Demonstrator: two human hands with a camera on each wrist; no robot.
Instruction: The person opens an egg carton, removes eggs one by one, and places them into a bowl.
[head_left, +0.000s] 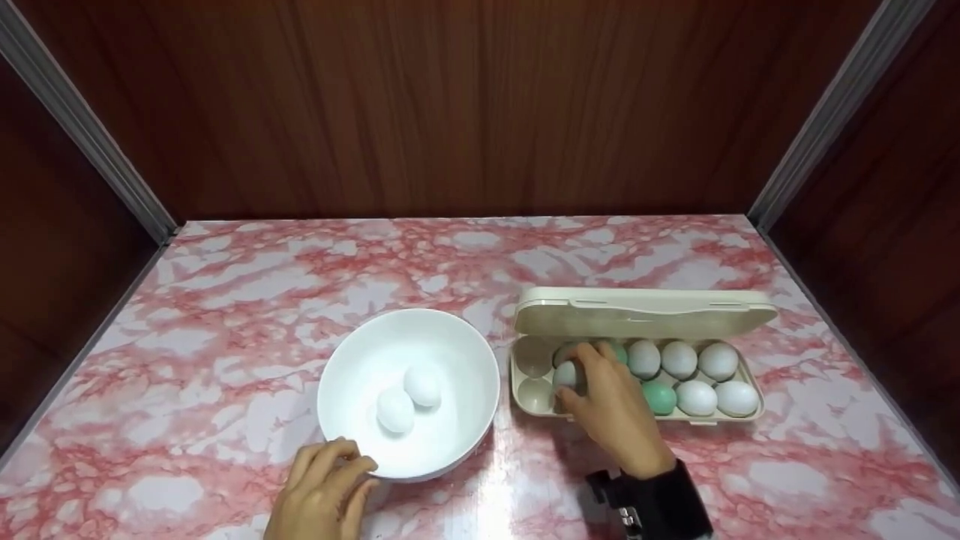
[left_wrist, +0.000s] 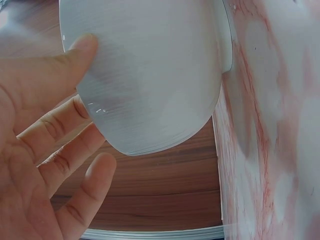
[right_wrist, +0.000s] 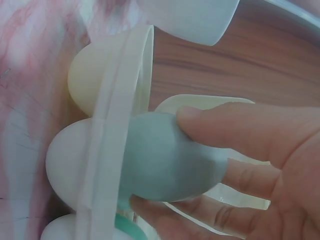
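Observation:
My left hand grips the near left rim of a white bowl; its thumb lies on the outer wall in the left wrist view, with fingertips behind the rim. Two white eggs rest together in the bowl. To the right, my right hand pinches a pale blue-green egg between thumb and fingers. That egg sits in a front-row cup of the cream egg carton, its lower end inside the cup. The hand partly covers the eggs behind it.
More eggs fill the carton's right side, pale ones and a green one. Its lid stands raised along the back. Carton and bowl stand side by side on a red-and-white marbled table. Wood panels enclose the back and sides.

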